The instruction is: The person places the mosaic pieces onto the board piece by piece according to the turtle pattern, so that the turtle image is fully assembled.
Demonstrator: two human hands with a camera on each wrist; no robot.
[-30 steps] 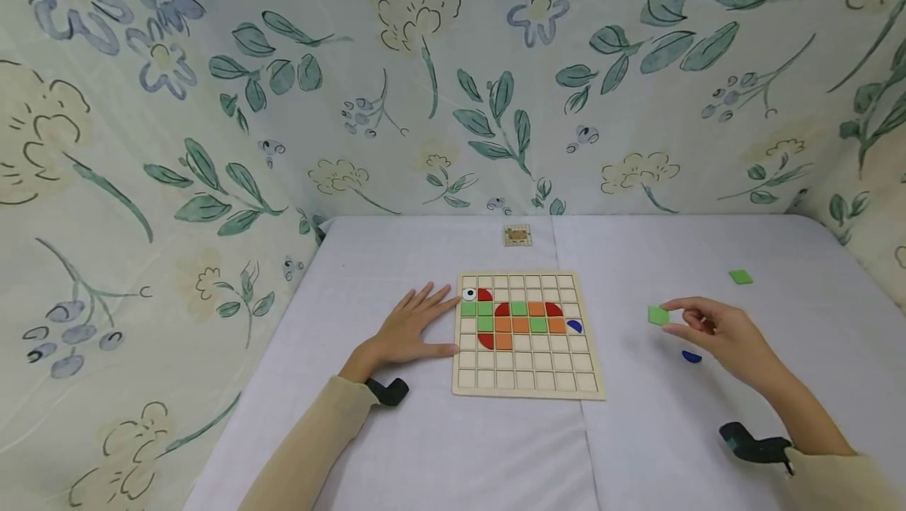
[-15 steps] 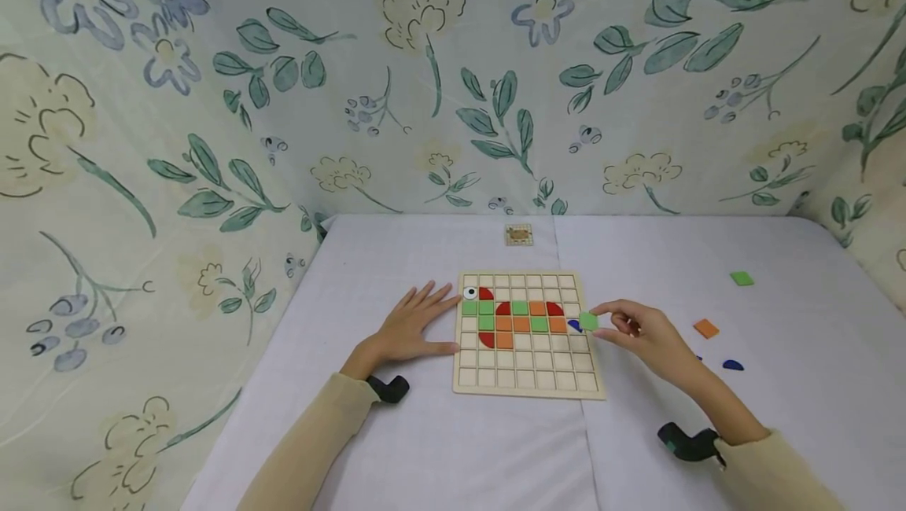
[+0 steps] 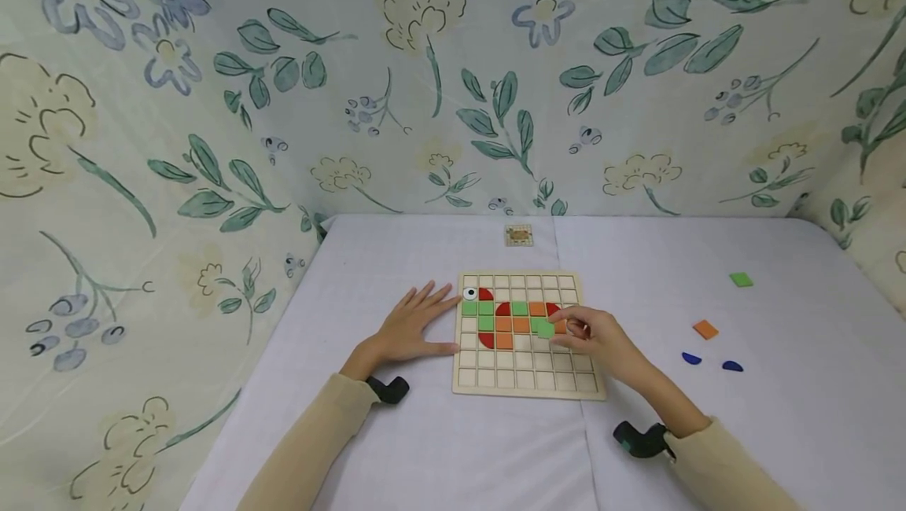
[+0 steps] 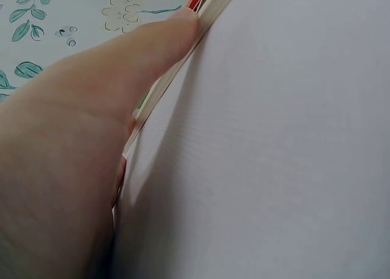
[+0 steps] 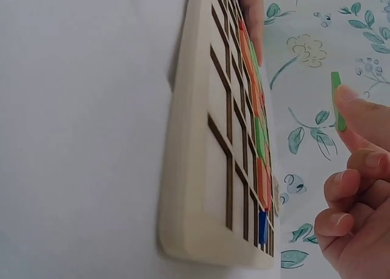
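A wooden grid board (image 3: 527, 380) lies on the table with green, orange and red tiles and a round eye piece (image 3: 470, 293) in its cells. My left hand (image 3: 406, 332) rests at its left edge with fingers spread; in the left wrist view the thumb (image 4: 177, 35) touches the rim. Over the board's filled rows, my right hand (image 3: 605, 344) pinches a green square tile (image 3: 545, 329) between thumb and forefinger. The right wrist view shows that tile (image 5: 338, 102) held above the board. A blue piece (image 5: 263, 227) in the board is covered by the right hand in the head view.
To the right of the board lie a green tile (image 3: 741, 280), an orange tile (image 3: 705, 329) and two blue half-round pieces (image 3: 691, 358). A small picture card (image 3: 519, 235) lies behind the board. A patterned cloth wall (image 3: 425, 102) stands at the back.
My right hand has carried the green tile leftward from the right side of the table to over the board. The left hand has stayed at the board's edge.
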